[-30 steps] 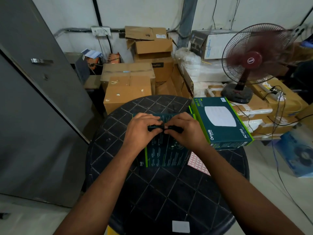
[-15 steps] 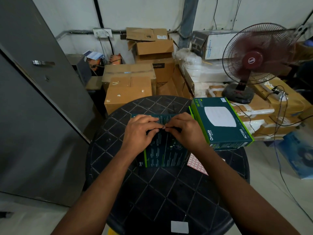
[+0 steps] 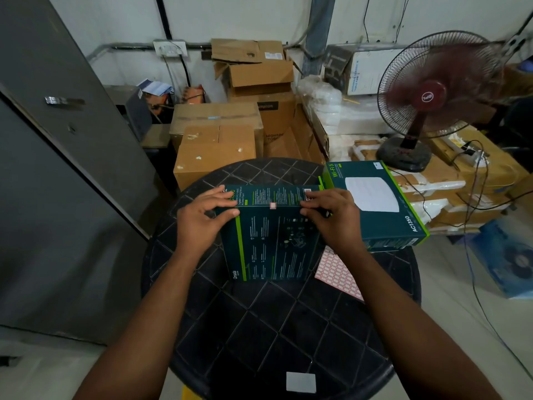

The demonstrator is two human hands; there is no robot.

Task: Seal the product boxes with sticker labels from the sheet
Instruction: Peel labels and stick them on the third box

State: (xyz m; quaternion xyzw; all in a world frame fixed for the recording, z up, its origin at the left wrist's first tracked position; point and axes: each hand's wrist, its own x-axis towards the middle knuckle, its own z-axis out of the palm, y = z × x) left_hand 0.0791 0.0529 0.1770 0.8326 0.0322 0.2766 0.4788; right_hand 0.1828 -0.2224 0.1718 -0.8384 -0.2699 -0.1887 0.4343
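A dark green product box (image 3: 274, 243) lies on the round black table (image 3: 277, 327). A small red-and-white sticker (image 3: 272, 205) sits on the box's far top edge, across the flap seam. My left hand (image 3: 202, 223) grips the box's far left corner, thumb on top, fingers over the far edge. My right hand (image 3: 331, 217) grips the far right corner. A sticker sheet (image 3: 337, 269) with red-bordered labels lies under my right wrist, partly covered. A second green box (image 3: 375, 197) lies to the right.
Cardboard cartons (image 3: 216, 145) are stacked behind the table. A running red fan (image 3: 429, 96) stands at the back right, with cables (image 3: 473, 226) trailing to the floor. A grey metal door (image 3: 57, 168) fills the left side. A white patch (image 3: 300, 382) marks the table's near edge.
Both hands were together at the middle of the box's far edge, pressing the sticker. They have moved apart to the two far corners, and the sticker now shows.
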